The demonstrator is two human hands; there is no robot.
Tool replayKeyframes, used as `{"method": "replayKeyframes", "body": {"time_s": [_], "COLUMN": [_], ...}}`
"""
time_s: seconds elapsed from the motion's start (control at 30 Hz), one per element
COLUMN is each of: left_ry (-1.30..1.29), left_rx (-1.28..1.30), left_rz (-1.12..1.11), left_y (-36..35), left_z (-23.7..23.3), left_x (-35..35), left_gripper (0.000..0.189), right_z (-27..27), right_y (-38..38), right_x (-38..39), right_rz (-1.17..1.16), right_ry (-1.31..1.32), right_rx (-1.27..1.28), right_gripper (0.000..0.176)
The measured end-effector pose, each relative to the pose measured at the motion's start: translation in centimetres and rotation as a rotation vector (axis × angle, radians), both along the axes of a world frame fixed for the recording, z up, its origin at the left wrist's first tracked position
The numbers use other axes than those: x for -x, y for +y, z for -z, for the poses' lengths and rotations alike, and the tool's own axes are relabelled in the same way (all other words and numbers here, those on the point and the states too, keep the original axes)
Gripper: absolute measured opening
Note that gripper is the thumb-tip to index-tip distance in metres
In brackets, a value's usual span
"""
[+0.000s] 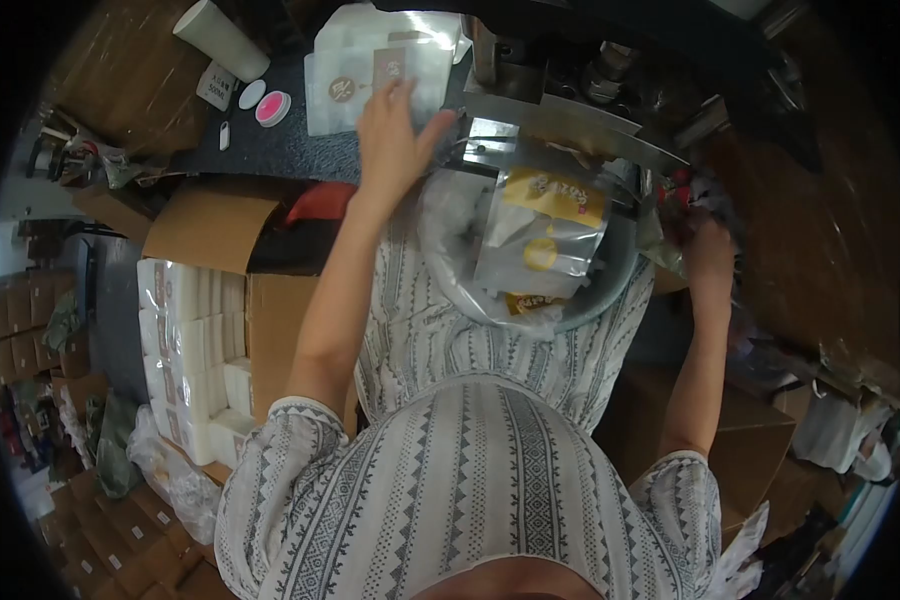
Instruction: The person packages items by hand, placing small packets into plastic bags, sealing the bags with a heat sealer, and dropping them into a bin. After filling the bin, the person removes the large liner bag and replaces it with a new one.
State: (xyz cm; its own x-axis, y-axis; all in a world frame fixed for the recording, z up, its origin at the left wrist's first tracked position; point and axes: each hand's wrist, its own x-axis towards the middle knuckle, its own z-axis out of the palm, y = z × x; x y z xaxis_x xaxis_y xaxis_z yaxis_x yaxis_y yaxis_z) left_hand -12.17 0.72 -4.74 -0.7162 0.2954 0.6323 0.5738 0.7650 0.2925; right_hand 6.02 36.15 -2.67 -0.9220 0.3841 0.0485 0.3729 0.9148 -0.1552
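My left hand lies on a stack of flat, whitish see-through pouches with brown printed labels, its fingertips on the top one and its thumb held apart. Off to the right, my right hand reaches into a heap of small red and clear packets. Its fingers are dim and partly hidden, so their grip does not show. Between my arms, a pale basin on my lap holds clear pouches with yellow print. Above the basin stands a metal machine with a flat horizontal bar.
A round pink-topped pad, a white lid and a white cylinder are on the dark cloth at left. Below stands an open carton beside stacked white packs. Another brown carton stands low at right.
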Motion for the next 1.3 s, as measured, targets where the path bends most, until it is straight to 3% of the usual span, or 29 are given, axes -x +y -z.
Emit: {"method": "replayKeyframes", "body": {"time_s": [0.03, 0.07, 0.13, 0.17, 0.2, 0.27, 0.33, 0.37, 0.43, 0.47, 0.53, 0.7, 0.8, 0.87, 0.9, 0.97, 1.03, 1.07, 1.13, 1.17, 1.2, 1.23, 1.27, 1.3], "left_ry": [-0.090, -0.091, -0.078, -0.104, -0.110, -0.265, -0.253, -0.239, -0.225, -0.205, -0.220, -0.269, -0.366, -0.601, -0.599, -1.254, -1.337, -1.424, -1.457, -1.489, -1.491, -1.396, -1.297, -1.031], "left_rx": [0.189, 0.192, 0.312, 0.294, 0.298, 0.172, 0.113, 0.057, -0.001, -0.061, -0.093, -0.125, -0.117, -0.150, -0.151, -0.489, -0.620, -0.749, -0.804, -0.857, -0.856, -0.785, -0.714, -0.559], "left_rz": [-0.100, -0.103, 0.097, 0.094, 0.099, 0.014, -0.003, -0.022, 0.022, 0.061, 0.081, 0.207, 0.392, 0.541, 0.542, 0.385, 0.350, 0.312, 0.349, 0.386, 0.386, 0.406, 0.425, 0.303], "left_y": [-1.0, -1.5, -2.1, -2.2, -2.9, -4.6, -4.0, -3.6, -2.5, -2.0, -1.4, -0.1, 0.8, 1.8, 2.6, 4.5, 6.2, 6.8, 7.5, 7.7, 7.5, 7.0, 6.3, 5.0], "left_z": [0.8, 2.1, 2.3, 1.0, 0.9, 0.8, -0.7, -1.7, -2.9, -3.5, -4.6, -5.4, -4.9, -3.9, -3.4, -2.4, -2.2, -2.1, -1.9, -1.9, -1.7, -1.3, -1.1, -1.1], "left_x": [0.3, -0.5, -3.5, -4.9, -5.3, -5.8, -7.9, -9.0, -10.5, -11.0, -11.6, -12.2, -12.4, -11.8, -11.4, -10.5, -8.5, -7.8, -7.1, -7.0, -7.0, -7.1, -6.9, -5.7], "left_gripper": [0.066, 0.066, 0.070, 0.053, 0.053, 0.029, 0.021, 0.014, 0.013, 0.012, 0.011, 0.007, 0.007, 0.014, 0.014, 0.019, 0.022, 0.025, 0.026, 0.028, 0.028, 0.030, 0.031, 0.034], "right_z": [0.1, -0.2, -1.7, -2.8, -4.1, -5.2, -5.6, -5.9, -6.4, -6.5, -6.5, -7.6, -7.2, -6.6, -6.4, -6.2, -6.1, -6.4, -7.0, -5.1, -1.6, 0.4, 0.5, 0.5], "right_y": [-0.5, -0.9, -1.4, -2.0, -2.7, -3.9, -5.3, -6.8, -10.1, -10.8, -11.9, -12.3, -12.0, -11.5, -11.2, -10.3, -9.0, -8.5, -7.1, -5.0, -2.1, -0.7, -0.7, -0.7], "right_x": [-0.1, -0.1, 0.3, 0.1, -0.2, -0.2, 0.0, 0.2, 1.2, 1.7, 2.5, 2.1, 1.8, 1.9, 2.1, 1.9, 1.3, 1.0, 0.5, 0.7, 1.4, 1.6, 1.5, 1.7], "right_rz": [-0.006, -0.008, -0.007, 0.000, 0.036, 0.069, -0.085, -0.080, -0.396, -0.397, -0.636, -0.687, -0.680, -0.657, -0.523, -0.394, -0.283, -0.285, -0.021, -0.021, -0.071, -0.118, -0.115, -0.052], "right_ry": [0.134, 0.133, 0.100, 0.100, 0.097, 0.090, 0.254, 0.251, 0.292, 0.293, 0.423, 0.329, 0.243, 0.216, 0.239, 0.261, 0.336, 0.334, 0.099, 0.098, 0.204, 0.307, 0.307, 0.210], "right_rx": [0.131, 0.134, 0.213, 0.219, 0.239, 0.254, 0.741, 0.743, 0.974, 0.975, 0.539, 0.584, 0.701, 0.779, 0.837, 0.890, 0.480, 0.480, 0.358, 0.357, 0.155, -0.045, -0.044, -0.098], "right_gripper": [0.018, 0.018, 0.020, 0.020, 0.020, 0.020, 0.022, 0.022, 0.026, 0.026, 0.025, 0.025, 0.025, 0.025, 0.025, 0.025, 0.027, 0.027, 0.029, 0.029, 0.027, 0.025, 0.025, 0.024]}}
